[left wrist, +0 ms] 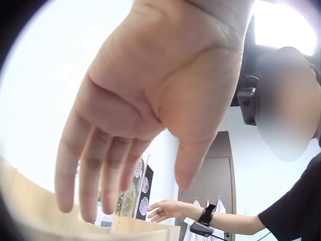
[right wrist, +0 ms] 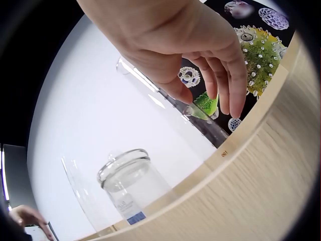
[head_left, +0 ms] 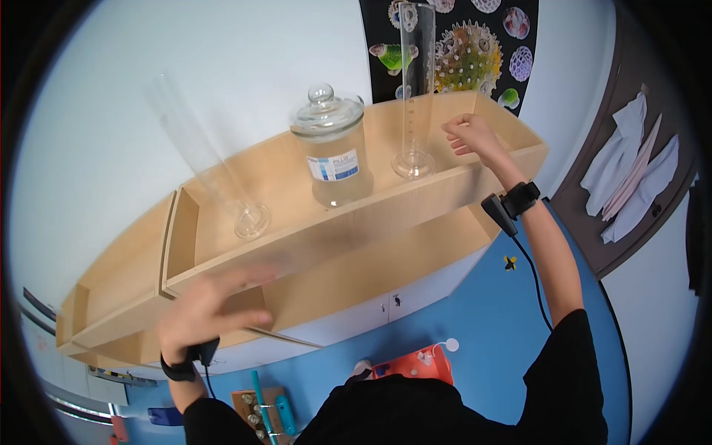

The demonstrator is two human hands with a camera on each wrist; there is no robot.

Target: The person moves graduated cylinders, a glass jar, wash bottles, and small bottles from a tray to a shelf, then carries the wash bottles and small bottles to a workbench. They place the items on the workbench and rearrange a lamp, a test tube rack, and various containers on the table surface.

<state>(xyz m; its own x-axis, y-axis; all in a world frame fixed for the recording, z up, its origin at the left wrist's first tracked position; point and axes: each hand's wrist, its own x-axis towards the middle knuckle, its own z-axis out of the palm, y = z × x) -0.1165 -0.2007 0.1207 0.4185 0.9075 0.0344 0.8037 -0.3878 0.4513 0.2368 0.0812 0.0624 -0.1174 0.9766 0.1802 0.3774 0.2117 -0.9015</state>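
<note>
My right hand (head_left: 473, 138), fingers loosely bent and holding nothing, hovers just right of a tall clear graduated cylinder (head_left: 417, 89) standing on its round base. In the right wrist view, the fingers (right wrist: 235, 85) overlap the upper part of that cylinder. Left of it stands a lidded glass jar (head_left: 335, 148) with a white and blue label. A second tall glass cylinder (head_left: 252, 220) stands farther left on the same shelf top. My left hand (head_left: 204, 311), blurred, is in front of the shelf's edge at lower left. Its fingers (left wrist: 90, 170) hang nearly straight, with nothing in the palm.
The wooden shelf top (head_left: 289, 204) has a raised rim (head_left: 356, 222) along its front. Another shelf unit (head_left: 122, 274) adjoins at left. Below are white cabinet doors (head_left: 437, 278). A red bin (head_left: 415, 363) and a wooden crate (head_left: 259, 400) stand on the blue floor.
</note>
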